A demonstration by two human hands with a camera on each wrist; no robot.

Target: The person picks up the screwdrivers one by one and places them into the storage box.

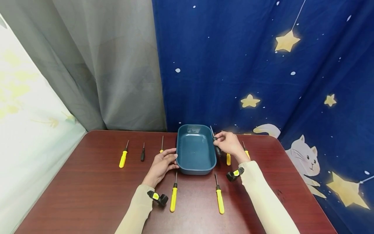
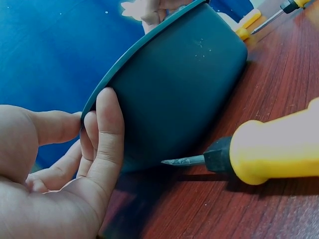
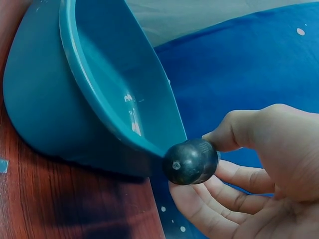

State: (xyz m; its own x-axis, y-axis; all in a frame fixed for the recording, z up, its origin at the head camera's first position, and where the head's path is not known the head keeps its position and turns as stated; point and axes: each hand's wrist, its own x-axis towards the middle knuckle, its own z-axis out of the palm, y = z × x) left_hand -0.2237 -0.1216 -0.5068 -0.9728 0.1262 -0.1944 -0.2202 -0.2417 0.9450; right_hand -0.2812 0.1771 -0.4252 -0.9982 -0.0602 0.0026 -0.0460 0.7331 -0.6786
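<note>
A deep blue-green plastic bin (image 1: 194,171) stands at the middle of the table. My left hand (image 1: 161,164) pinches its left rim; in the left wrist view a finger (image 2: 109,114) lies along the outer wall. Beside the bin's right wall, my right hand (image 1: 230,145) holds a screwdriver (image 1: 218,150) by its black handle, its shaft pointing up and away. Seen from the right wrist, the butt of that black handle (image 3: 187,163) faces the camera, gripped between thumb and fingers next to the bin's rim. Only the bare floor shows inside the bin.
Yellow-handled screwdrivers lie in front of the bin, one at left (image 1: 173,199) and one at right (image 1: 220,200). Further left are another yellow one (image 1: 123,159) and a small black one (image 1: 143,153). Others (image 1: 228,159) are partly hidden by my hands. Curtains hang behind the table.
</note>
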